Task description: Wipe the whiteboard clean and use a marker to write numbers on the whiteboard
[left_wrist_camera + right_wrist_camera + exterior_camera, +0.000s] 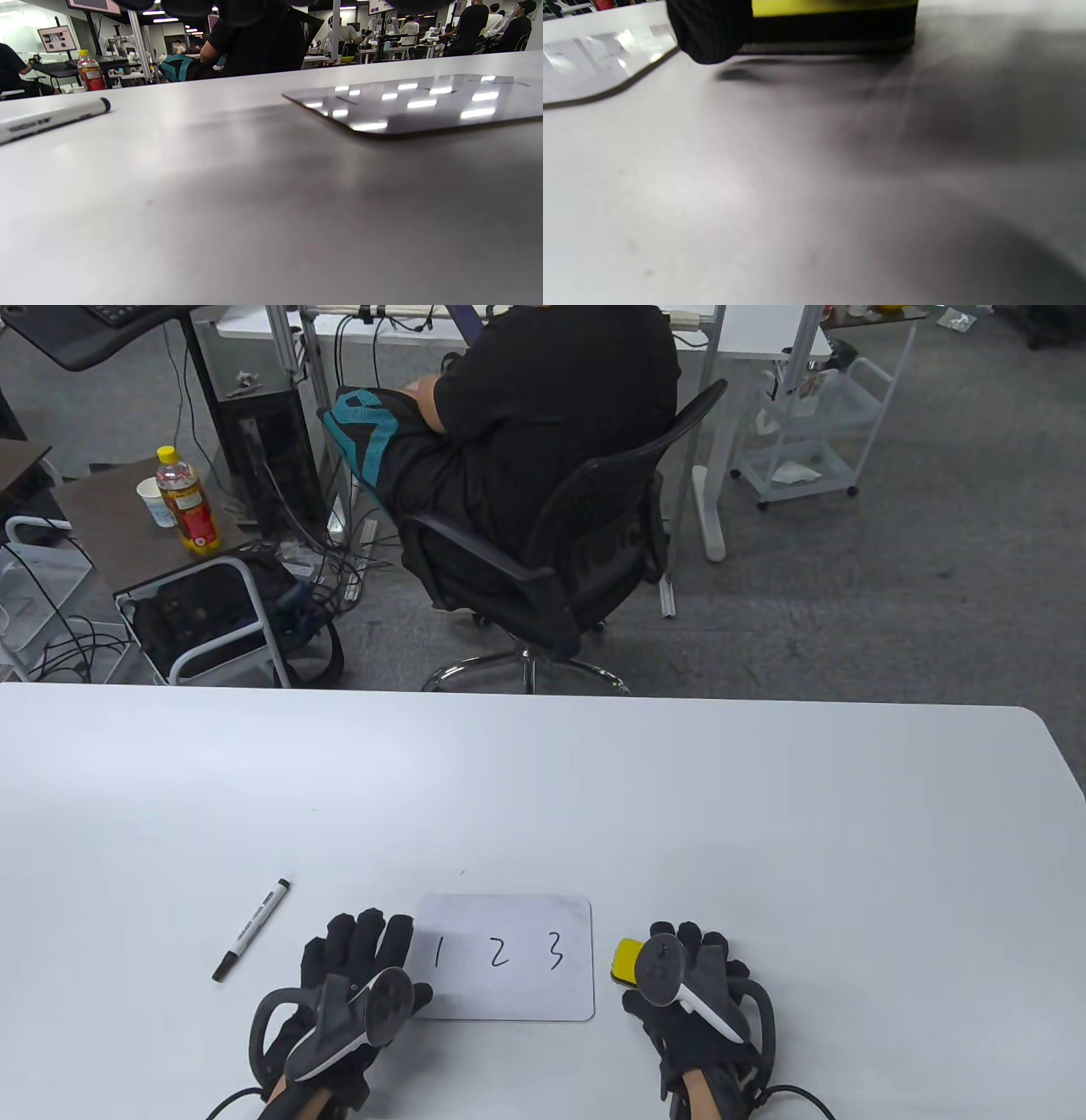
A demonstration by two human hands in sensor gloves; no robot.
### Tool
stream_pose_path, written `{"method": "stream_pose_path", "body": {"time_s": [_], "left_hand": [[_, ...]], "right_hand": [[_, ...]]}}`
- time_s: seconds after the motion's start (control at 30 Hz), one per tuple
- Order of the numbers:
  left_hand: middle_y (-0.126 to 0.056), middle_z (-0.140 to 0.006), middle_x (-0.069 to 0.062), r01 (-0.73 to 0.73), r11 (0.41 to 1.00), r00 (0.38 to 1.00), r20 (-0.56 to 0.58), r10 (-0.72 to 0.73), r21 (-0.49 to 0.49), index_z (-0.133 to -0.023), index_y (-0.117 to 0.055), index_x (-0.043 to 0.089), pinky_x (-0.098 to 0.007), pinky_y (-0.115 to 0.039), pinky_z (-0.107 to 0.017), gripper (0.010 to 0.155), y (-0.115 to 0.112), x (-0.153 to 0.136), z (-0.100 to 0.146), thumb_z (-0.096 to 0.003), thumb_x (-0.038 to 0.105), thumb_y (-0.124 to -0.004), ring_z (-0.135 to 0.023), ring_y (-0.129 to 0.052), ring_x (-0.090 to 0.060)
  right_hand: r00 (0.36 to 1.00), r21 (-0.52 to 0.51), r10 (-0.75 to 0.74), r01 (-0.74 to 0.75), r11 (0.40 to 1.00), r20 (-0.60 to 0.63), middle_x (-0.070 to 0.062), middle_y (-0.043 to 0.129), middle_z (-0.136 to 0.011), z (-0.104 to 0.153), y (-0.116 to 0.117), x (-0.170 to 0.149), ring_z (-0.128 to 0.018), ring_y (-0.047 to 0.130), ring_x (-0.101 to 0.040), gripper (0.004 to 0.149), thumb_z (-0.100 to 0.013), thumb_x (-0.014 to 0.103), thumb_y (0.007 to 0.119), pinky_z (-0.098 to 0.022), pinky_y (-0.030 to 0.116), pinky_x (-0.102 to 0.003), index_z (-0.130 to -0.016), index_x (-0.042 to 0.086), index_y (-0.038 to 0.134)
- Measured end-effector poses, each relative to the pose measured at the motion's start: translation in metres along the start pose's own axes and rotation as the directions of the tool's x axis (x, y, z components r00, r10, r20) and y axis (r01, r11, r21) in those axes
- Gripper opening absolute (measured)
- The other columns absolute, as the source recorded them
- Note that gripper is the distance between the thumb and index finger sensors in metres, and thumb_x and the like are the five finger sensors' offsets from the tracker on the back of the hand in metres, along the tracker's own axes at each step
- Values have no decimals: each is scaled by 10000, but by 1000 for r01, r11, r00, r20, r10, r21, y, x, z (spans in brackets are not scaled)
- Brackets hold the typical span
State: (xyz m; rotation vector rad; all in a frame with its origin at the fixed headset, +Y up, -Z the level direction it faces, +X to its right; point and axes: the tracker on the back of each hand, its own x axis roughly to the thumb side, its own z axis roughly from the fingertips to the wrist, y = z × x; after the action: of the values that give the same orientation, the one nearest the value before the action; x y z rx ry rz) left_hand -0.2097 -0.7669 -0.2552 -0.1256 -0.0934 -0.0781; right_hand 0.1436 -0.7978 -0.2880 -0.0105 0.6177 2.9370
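While the whiteboard [506, 957] lies flat on the worktop [764, 831] between the two hands, the digits 1, 2, 3 can be read on it, so wiping is judged the step in hand. The yellow eraser [628, 960] is covered by the right hand [691, 984], just right of the board; whether the grip is closed on it cannot be told. The left hand [356, 976] rests with straight fingers at the board's left edge. The marker [251, 930] lies left, pointing diagonally away; its label is unreadable.
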Motion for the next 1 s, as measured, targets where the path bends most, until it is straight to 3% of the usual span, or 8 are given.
{"method": "stream_pose_path", "body": {"time_s": [0.1, 0.2, 0.4, 0.53, 0.8, 1.0], "left_hand": [[-480, -1258, -57, -25, 999, 1000, -9, 25, -40, -1194, -428, 397, -583, -518, -853, 731, -4, -5, -4, -548, 687, -611, -1163, -528, -377], [-518, -1234, -58, -59, 992, 998, -6, 59, -111, -1184, -444, 424, -565, -538, -846, 705, -12, -9, -9, -551, 674, -629, -1140, -560, -361], [-544, -1215, -52, -78, 978, 997, -25, 75, -191, -1182, -448, 440, -558, -544, -842, 709, -25, -10, -17, -543, 692, -624, -1112, -595, -360], [-488, -1219, -46, -41, 974, 999, -17, 38, -225, -1174, -442, 469, -558, -532, -842, 673, -27, -7, -20, -562, 668, -642, -1117, -551, -350], [-413, -1220, -34, -94, 957, 995, -36, 88, -273, -1166, -451, 470, -568, -500, -844, 669, -30, -10, -24, -557, 670, -641, -1112, -468, -347], [-395, -1222, -64, -89, 956, 996, -24, 86, -280, -1185, -320, 476, -570, -492, -846, 713, -31, -8, -24, -570, 650, -634, -1113, -454, -371]], "right_hand": [[1000, 11, -7, 7, 1000, 6, -293, 293, -1198, -2, 3, -1, -1074, 284, -572, 740, -621, 335, 716, -688, 256, -766, -1154, 106, 257], [1000, -11, 15, -15, 1000, -3, -277, 319, -1198, -3, 4, -1, -1072, 346, -555, 732, -606, 332, 717, -694, 276, -760, -1154, 125, 279], [1000, -171, 27, -28, 985, -12, -300, 514, -1129, 3, -3, 1, -950, 564, -545, 721, -577, 382, 748, -671, 404, -753, -1145, 137, 378], [998, -281, -3, 21, 959, 63, -296, 575, -1096, 14, -12, 14, -901, 639, -506, 710, -563, 429, 759, -657, 474, -725, -1137, 190, 416], [936, -379, 33, 110, 919, 350, -287, 683, -1040, 47, -16, 94, -837, 739, -471, 680, -537, 465, 792, -616, 586, -673, -1102, 198, 525], [886, -319, 269, -148, 936, 378, -281, 688, -1044, 36, -4, 155, -842, 746, -464, 663, -540, 469, 784, -615, 596, -663, -1097, 208, 535]]}}
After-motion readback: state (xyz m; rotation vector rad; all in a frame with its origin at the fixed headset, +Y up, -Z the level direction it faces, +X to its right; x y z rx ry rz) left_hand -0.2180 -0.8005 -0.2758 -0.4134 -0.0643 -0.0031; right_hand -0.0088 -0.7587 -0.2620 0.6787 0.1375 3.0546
